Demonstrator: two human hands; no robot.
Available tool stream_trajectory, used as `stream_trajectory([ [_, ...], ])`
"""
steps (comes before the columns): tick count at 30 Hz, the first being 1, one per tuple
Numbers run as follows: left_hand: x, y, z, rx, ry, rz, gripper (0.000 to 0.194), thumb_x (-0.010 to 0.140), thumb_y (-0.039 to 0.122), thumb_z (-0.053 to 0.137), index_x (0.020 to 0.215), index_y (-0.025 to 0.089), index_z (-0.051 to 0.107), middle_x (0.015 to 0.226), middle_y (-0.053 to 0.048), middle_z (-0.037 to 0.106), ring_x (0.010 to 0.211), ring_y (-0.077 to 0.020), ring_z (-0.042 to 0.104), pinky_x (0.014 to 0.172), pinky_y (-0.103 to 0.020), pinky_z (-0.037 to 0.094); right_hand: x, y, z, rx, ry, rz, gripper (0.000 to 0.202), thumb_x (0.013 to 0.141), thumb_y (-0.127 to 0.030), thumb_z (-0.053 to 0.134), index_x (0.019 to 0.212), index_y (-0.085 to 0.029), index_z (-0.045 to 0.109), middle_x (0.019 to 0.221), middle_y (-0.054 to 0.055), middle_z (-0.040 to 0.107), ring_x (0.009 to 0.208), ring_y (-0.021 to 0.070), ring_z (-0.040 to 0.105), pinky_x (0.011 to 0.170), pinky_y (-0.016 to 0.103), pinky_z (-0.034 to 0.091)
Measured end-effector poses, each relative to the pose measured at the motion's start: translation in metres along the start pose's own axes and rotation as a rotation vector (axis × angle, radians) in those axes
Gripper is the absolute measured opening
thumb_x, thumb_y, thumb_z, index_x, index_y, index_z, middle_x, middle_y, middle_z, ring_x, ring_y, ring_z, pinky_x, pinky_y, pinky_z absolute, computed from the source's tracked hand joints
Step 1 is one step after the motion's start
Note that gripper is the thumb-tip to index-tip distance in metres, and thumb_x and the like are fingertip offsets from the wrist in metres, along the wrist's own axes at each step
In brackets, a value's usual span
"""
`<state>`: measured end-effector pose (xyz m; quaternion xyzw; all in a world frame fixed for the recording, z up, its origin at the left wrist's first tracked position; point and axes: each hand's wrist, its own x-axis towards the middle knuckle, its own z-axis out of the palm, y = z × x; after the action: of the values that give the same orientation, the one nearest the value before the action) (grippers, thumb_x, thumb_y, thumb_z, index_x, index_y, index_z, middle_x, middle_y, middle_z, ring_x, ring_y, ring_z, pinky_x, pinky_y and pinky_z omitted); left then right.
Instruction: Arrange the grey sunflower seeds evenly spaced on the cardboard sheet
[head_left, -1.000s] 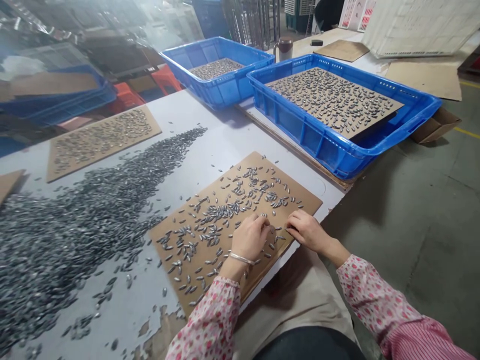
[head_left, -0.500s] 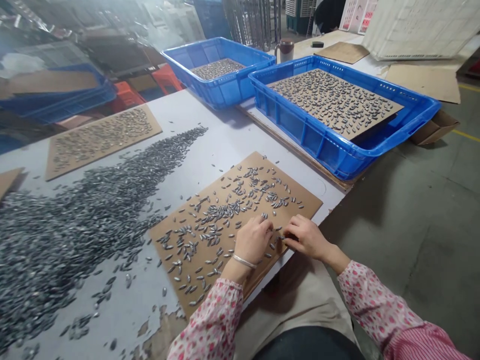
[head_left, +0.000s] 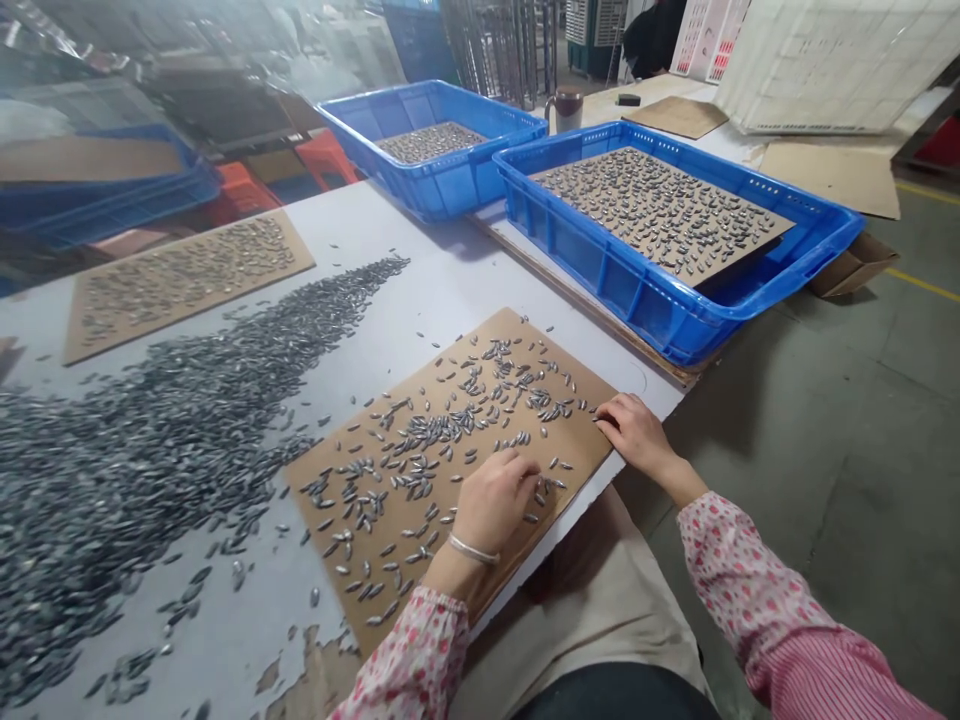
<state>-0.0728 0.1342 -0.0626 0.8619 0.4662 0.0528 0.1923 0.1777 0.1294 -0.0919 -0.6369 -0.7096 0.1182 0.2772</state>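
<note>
A brown cardboard sheet (head_left: 570, 372) lies on the white table before me, strewn with small grey spindle-shaped metal pieces (head_left: 442, 428), clumped in the middle and sparser near my side. Above its near part is my left hand (head_left: 496, 505), with a band on the wrist. Its fingers are curled together close to a few loose pieces, and what they hold is hidden. My right hand (head_left: 636, 432) is at the sheet's right edge, thumb and forefinger pinched, with what looks like a small dark piece at the tips.
A long heap of the same pieces (head_left: 172, 430) covers the table's left side. Behind it lies another filled cardboard sheet (head_left: 187, 275). Two blue trays (head_left: 600, 270) at the back hold filled sheets. A mug (head_left: 568, 108) and a white crate (head_left: 832, 70) stand farther off.
My right hand has moved away from my left, out to the sheet's right edge. My left hand has shifted slightly left and down in view. The camera view has shifted a little.
</note>
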Motion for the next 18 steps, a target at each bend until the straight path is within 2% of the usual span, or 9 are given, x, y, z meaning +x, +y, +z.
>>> stream_trajectory([
  [5,0.008,-0.004,-0.017,0.053,0.079,-0.194,0.022,0.089,0.032,0.045,0.091,0.023,0.065,0.094,-0.003,0.063,0.089,-0.0165,0.058,0.070,-0.026,0.043,-0.004,-0.007,0.004,-0.020,-0.159,-0.123,0.010,0.087,-0.024,0.054,0.081,-0.019,0.061,0.085,0.005,0.058,0.083,0.0184,0.050,0.073,0.032,0.038],
  [8,0.016,0.001,-0.022,0.088,0.080,-0.227,0.023,0.090,0.032,0.043,0.094,0.023,0.064,0.096,-0.004,0.062,0.088,-0.0166,0.058,0.069,-0.026,0.043,-0.008,-0.017,0.004,-0.009,-0.225,-0.158,0.009,0.084,-0.025,0.059,0.077,-0.020,0.061,0.079,0.003,0.059,0.079,0.0170,0.049,0.070,0.030,0.035],
  [11,0.027,0.005,-0.017,0.149,0.061,-0.221,0.022,0.089,0.033,0.045,0.094,0.022,0.063,0.095,-0.005,0.061,0.089,-0.0175,0.057,0.070,-0.026,0.043,-0.009,-0.022,0.002,0.029,-0.238,-0.142,0.008,0.082,-0.025,0.062,0.076,-0.020,0.060,0.075,0.001,0.059,0.076,0.0164,0.050,0.069,0.030,0.036],
  [14,0.036,0.004,-0.007,0.231,0.057,-0.182,0.022,0.089,0.028,0.043,0.090,0.020,0.063,0.093,-0.008,0.060,0.090,-0.0191,0.056,0.071,-0.028,0.043,-0.006,-0.020,-0.001,0.065,-0.155,-0.098,0.008,0.083,-0.026,0.059,0.077,-0.021,0.060,0.076,0.003,0.059,0.076,0.0177,0.051,0.069,0.031,0.039],
  [18,0.039,0.005,-0.003,0.283,0.071,-0.129,0.025,0.090,0.023,0.039,0.085,0.017,0.063,0.092,-0.010,0.059,0.090,-0.0217,0.055,0.072,-0.030,0.043,0.001,-0.006,-0.003,-0.045,0.126,0.044,0.011,0.084,-0.024,0.054,0.091,-0.021,0.062,0.094,0.009,0.060,0.089,0.0239,0.051,0.079,0.038,0.041],
])
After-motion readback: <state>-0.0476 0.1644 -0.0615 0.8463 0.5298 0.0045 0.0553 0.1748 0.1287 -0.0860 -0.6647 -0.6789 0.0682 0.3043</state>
